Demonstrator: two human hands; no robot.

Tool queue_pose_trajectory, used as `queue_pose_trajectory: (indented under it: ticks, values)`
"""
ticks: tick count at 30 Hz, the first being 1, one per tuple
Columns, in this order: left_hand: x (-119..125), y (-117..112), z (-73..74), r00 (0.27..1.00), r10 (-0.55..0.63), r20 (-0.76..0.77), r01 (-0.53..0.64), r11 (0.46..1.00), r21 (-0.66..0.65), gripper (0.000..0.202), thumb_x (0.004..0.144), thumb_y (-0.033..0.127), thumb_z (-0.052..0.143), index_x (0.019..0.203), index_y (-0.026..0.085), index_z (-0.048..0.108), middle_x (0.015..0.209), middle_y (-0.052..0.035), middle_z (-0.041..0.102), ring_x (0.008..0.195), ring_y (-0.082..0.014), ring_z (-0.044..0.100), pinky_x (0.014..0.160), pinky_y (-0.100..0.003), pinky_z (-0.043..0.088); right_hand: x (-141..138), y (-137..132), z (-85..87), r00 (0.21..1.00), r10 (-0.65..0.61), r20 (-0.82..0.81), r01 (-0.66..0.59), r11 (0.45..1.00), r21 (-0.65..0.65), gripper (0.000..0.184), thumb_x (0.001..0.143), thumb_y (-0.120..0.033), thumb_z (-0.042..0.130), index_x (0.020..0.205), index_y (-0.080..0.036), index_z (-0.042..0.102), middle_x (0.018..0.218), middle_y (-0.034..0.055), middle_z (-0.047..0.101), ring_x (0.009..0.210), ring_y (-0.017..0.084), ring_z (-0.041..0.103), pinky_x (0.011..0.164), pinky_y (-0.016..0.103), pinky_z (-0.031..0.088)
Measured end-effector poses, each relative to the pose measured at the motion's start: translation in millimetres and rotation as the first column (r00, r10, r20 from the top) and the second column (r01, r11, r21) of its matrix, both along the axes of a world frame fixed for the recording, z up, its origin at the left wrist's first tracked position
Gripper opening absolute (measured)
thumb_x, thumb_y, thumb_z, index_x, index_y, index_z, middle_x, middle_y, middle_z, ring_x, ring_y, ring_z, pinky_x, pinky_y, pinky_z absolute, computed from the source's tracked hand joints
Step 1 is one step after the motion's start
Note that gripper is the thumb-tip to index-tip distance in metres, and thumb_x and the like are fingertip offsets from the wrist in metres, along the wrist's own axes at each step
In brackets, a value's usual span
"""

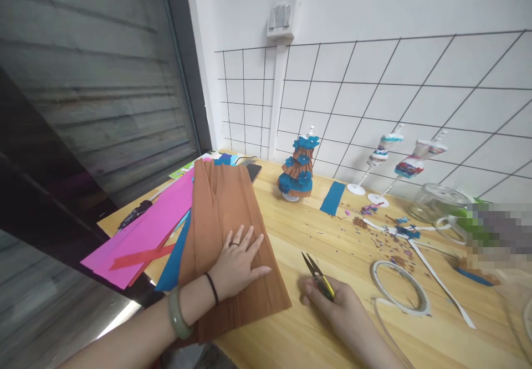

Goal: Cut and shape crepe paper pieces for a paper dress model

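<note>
My left hand [238, 264] lies flat on a large folded sheet of brown crepe paper [222, 197], fingers spread. The sheet hangs a little over the table's front edge. My right hand [338, 305] is closed around small thread snips [319, 280] with a yellow and black body. Their two blades point up and away from me, slightly apart, and touch no paper. Beneath the brown sheet, to the left, stick out blue paper [172, 272], pink paper [153, 211] and a red strip [141, 255].
A mini dress form in brown and blue ruffles [301, 167] stands at the back. Right of it are a blue strip [333, 198], two more mini dress forms [379, 158], paper scraps [390, 244], a tape roll [401, 287] and a glass jar [436, 203]. A co-worker's blurred hand shows far right.
</note>
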State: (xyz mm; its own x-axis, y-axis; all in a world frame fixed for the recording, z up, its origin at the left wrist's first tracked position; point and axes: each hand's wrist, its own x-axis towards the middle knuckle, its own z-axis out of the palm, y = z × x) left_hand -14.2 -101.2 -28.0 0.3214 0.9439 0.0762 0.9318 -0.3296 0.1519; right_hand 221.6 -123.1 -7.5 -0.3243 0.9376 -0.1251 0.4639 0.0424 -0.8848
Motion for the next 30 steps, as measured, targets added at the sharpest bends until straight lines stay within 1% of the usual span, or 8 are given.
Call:
queue_pose_trajectory:
  ticks: [5,7,10,14,17,21,25,30]
  values:
    - [18,-5,7.1,0.999,-0.008,0.044,0.008,1.0,0.002,0.068,0.081,0.063,0.034,0.134,0.02,0.036,0.14,-0.0196,0.031,0.13,-0.0365,0.025,0.099,-0.06,0.022,2,-1,-6.6,0.992,-0.124,-0.001,0.124,0.992,-0.012,0.033,0.076,-0.049,0.051,0.08,-0.018,0.062,0.085,0.0071,0.07,0.086,0.027,0.061,0.078,0.031,0.044]
    - [23,-16,13.8,0.998,-0.014,0.054,0.013,1.0,0.028,0.067,0.081,0.061,0.038,0.133,0.019,0.037,0.139,-0.0199,0.034,0.129,-0.0361,0.027,0.098,-0.06,0.025,0,-2,-10.2,0.988,-0.153,0.01,0.153,0.988,-0.032,0.037,0.073,-0.047,0.055,0.092,-0.017,0.064,0.091,0.0085,0.07,0.09,0.028,0.062,0.08,0.032,0.044]
    - [30,-42,20.6,0.99,-0.114,0.087,0.104,0.988,0.119,0.061,0.083,0.053,0.043,0.132,0.017,0.039,0.137,-0.0167,0.039,0.128,-0.0328,0.03,0.097,-0.054,0.034,-7,-6,-14.5,0.991,-0.134,0.026,0.135,0.991,-0.007,0.038,0.073,-0.041,0.055,0.099,-0.014,0.064,0.09,0.009,0.071,0.087,0.026,0.064,0.078,0.031,0.046]
    - [38,-77,10.6,0.934,-0.325,0.147,0.263,0.906,0.333,0.046,0.083,0.036,0.049,0.121,0.008,0.048,0.122,-0.0153,0.054,0.121,-0.0279,0.041,0.094,-0.042,0.045,-18,-11,-15.0,0.994,-0.083,0.076,0.076,0.993,0.088,0.033,0.072,-0.03,0.055,0.1,-0.016,0.064,0.088,0.0079,0.071,0.083,0.024,0.065,0.074,0.029,0.047]
    - [38,-90,-3.7,0.917,-0.361,0.17,0.251,0.853,0.459,0.029,0.083,0.027,0.05,0.106,0.012,0.057,0.106,-0.0101,0.064,0.108,-0.025,0.052,0.09,-0.037,0.048,-23,-13,-13.1,0.995,-0.035,0.088,0.024,0.993,0.117,0.03,0.073,-0.023,0.051,0.1,-0.019,0.065,0.082,0.0049,0.071,0.076,0.022,0.065,0.071,0.027,0.047]
    - [38,-93,-8.4,0.935,-0.285,0.213,0.158,0.869,0.469,0.023,0.087,0.02,0.042,0.1,0.011,0.058,0.094,-0.0091,0.066,0.096,-0.0206,0.058,0.083,-0.032,0.052,-23,-12,-11.9,0.998,-0.035,0.055,0.029,0.995,0.098,0.032,0.074,-0.023,0.048,0.102,-0.019,0.064,0.082,0.0047,0.07,0.076,0.021,0.064,0.071,0.026,0.046]
    - [48,-84,-6.4,0.933,-0.319,0.169,0.203,0.85,0.486,0.028,0.089,0.009,0.03,0.094,0.013,0.058,0.086,-0.0068,0.066,0.09,-0.0168,0.06,0.082,-0.03,0.051,-18,-7,-11.7,0.994,-0.109,0.015,0.108,0.993,0.037,0.036,0.071,-0.029,0.051,0.101,-0.012,0.063,0.072,0.0043,0.066,0.07,0.02,0.061,0.067,0.026,0.045]
    - [59,-73,-17.0,0.956,-0.241,0.166,0.141,0.877,0.46,0.028,0.09,0.01,0.03,0.094,0.01,0.057,0.088,-0.0094,0.064,0.092,-0.0198,0.059,0.075,-0.031,0.053,-14,3,-11.6,0.971,-0.211,-0.11,0.206,0.977,-0.058,0.04,0.066,-0.041,0.057,0.092,-0.011,0.063,0.062,0.0009,0.058,0.061,0.017,0.056,0.061,0.026,0.044]
